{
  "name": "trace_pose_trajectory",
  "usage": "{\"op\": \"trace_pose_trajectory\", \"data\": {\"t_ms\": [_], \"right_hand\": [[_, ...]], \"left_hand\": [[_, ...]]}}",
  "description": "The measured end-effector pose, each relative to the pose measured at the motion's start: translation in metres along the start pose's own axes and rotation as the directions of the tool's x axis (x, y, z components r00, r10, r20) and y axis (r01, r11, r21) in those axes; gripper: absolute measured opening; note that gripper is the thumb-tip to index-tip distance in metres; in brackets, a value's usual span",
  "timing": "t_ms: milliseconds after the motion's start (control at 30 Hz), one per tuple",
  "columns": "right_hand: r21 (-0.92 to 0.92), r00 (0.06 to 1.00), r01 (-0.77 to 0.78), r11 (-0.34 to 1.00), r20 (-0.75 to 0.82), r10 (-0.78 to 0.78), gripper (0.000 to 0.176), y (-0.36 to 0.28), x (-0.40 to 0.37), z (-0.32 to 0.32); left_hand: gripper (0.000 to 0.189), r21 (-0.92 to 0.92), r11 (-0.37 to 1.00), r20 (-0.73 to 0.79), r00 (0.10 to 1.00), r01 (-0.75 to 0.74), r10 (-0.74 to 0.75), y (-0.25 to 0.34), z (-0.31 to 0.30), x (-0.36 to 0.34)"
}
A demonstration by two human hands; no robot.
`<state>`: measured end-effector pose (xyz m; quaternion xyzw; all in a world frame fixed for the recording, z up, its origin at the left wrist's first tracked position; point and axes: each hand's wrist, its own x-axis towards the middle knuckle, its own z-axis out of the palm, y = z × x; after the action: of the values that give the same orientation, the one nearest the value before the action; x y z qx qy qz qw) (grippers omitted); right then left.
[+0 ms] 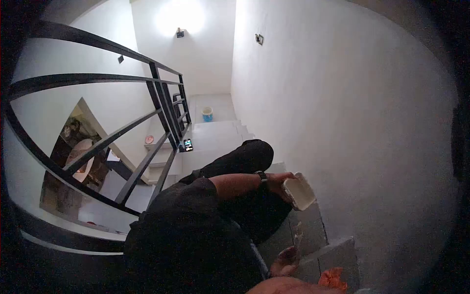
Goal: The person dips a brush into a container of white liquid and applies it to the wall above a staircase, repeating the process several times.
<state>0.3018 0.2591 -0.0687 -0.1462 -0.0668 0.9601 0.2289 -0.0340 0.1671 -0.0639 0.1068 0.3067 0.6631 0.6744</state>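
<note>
My left hand [280, 186], with a dark watch at the wrist, is closed around a white open box [300, 194] that looks shallow and tilted, beside the right wall. Below it, near the bottom of the view, my right hand [284, 263] is blurred, its fingers curled. A thin pale thing [297, 236] rises from these fingers, too smeared to identify. An orange crumpled thing [333, 279] lies on a step just right of my right hand.
Black railing [139, 172] runs along the left of the tiled stairs [215, 133]. A phone with a lit screen [188, 145] stands by the railing's foot. A blue and white bucket [207, 114] is farther off. A white wall [382, 122] borders the right side.
</note>
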Motion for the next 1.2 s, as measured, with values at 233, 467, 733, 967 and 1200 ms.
{"op": "trace_pose_trajectory", "data": {"t_ms": [233,467,733,967,1200], "right_hand": [[-0.257,0.968,0.106,0.961,-0.197,-0.159,0.03,-0.002,0.015,-0.037],[-0.192,0.955,0.157,0.969,-0.222,-0.199,0.027,0.021,-0.053,0.07],[0.075,0.993,-0.107,0.991,-0.031,0.11,0.034,0.015,-0.049,0.057],[-0.318,0.977,-0.204,0.926,-0.122,0.173,0.026,0.012,-0.046,0.069],[-0.78,0.878,-0.3,0.549,-0.451,-0.161,0.024,0.037,-0.06,0.11]], "left_hand": [[0.065,0.578,0.74,0.031,0.915,-0.344,0.401,-0.007,0.004,-0.002],[0.066,0.135,0.99,-0.088,0.995,-0.034,0.046,0.0,0.056,-0.047],[0.071,0.146,0.989,-0.141,0.989,-0.032,0.053,-0.002,0.037,-0.036],[0.07,0.122,0.992,-0.042,0.999,-0.022,0.027,-0.001,0.034,-0.033],[0.067,0.034,0.999,0.024,1.0,0.009,-0.01,-0.001,0.033,-0.031]]}}
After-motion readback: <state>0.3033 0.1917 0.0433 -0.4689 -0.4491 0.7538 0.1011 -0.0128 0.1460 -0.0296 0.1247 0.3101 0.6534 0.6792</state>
